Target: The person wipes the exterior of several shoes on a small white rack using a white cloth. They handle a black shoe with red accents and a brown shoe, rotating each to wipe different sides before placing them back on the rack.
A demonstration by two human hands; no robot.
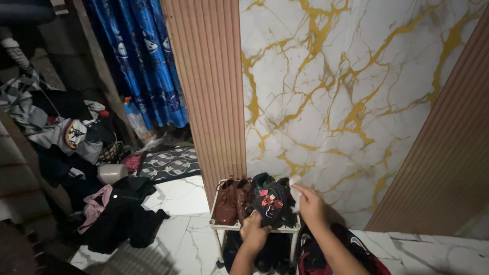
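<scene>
Lower centre: shoe rack [220, 223] w/ brown shoes [232, 201] and a dark shoe [270, 199]. Left hand [253, 231] grips dark shoe's near edge, fingers clamped, prob. steadying it. Right hand [309, 202] pinches white cloth [295, 193] against shoe's right side.

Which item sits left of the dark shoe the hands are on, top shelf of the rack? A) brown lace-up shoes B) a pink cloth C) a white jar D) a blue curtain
A: a pair of brown lace-up shoes stands on the rack top, just left of the dark shoe that the left hand and right hand touch.
</scene>
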